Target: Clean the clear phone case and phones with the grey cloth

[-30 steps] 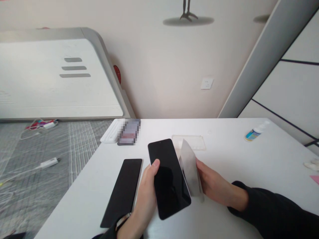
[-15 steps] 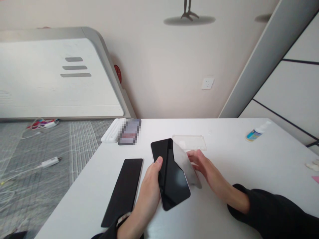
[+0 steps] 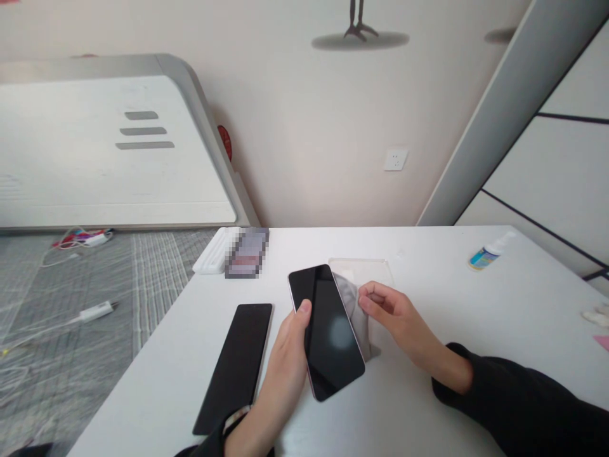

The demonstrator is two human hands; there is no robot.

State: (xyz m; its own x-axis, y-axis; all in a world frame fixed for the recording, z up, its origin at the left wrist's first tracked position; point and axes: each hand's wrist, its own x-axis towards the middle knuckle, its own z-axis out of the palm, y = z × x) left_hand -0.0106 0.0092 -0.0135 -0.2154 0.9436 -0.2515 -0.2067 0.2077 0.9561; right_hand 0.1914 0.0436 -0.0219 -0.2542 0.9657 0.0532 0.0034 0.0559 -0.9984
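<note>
My left hand (image 3: 280,374) grips a black phone (image 3: 328,330) by its left edge, screen up, raised a little above the white table (image 3: 451,304). My right hand (image 3: 394,320) pinches a thin grey film sheet (image 3: 356,311) that lies against the phone's right edge, partly tucked behind it. A second black phone (image 3: 236,365) lies flat on the table just left of my left hand. A clear phone case (image 3: 364,270) rests on the table behind the held phone.
A blurred dark item (image 3: 246,252) and a white ridged block (image 3: 212,252) sit at the table's far left corner. A small spray bottle (image 3: 488,252) lies at the far right, with white and pink bits at the right edge. Cables lie on the grey floor mat to the left.
The film sheet stood upright beside the phone a second ago; my right hand has lowered it against the phone's right edge and closed its fingers on it. The phone shifted slightly away.
</note>
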